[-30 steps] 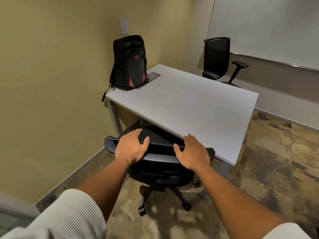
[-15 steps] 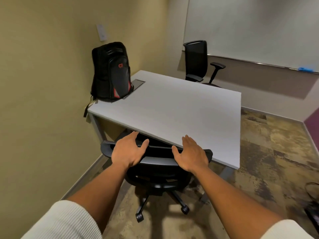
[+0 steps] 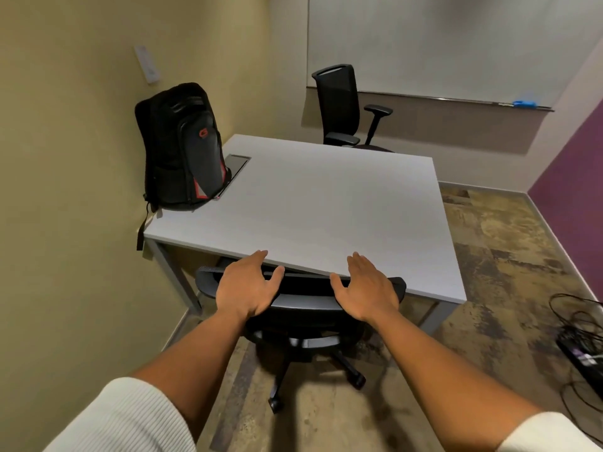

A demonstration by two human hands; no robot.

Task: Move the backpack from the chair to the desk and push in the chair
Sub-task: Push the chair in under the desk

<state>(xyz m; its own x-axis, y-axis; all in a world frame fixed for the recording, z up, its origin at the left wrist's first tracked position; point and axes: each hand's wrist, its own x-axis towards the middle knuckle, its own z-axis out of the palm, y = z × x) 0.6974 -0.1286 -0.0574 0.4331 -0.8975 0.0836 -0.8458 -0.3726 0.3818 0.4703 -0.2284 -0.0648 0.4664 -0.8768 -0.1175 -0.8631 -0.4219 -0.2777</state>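
A black backpack (image 3: pixel 182 148) with red trim stands upright on the far left corner of the white desk (image 3: pixel 326 203), against the yellow wall. The black office chair (image 3: pixel 303 298) sits tucked under the desk's near edge, with only the top of its backrest and its wheeled base showing. My left hand (image 3: pixel 249 288) lies flat on the left part of the backrest top, fingers spread. On the right part rests my right hand (image 3: pixel 365 291), fingers also apart and reaching the desk edge.
A second black chair (image 3: pixel 346 106) stands behind the desk under a whiteboard (image 3: pixel 440 44). A cable hatch (image 3: pixel 236 163) is set in the desk beside the backpack. Black cables and a power strip (image 3: pixel 580 347) lie on the floor at right, near the purple wall.
The chair has rolled further under the desk, with both hands staying on its backrest. My fingers have loosened and flattened. The view has swung to the right.
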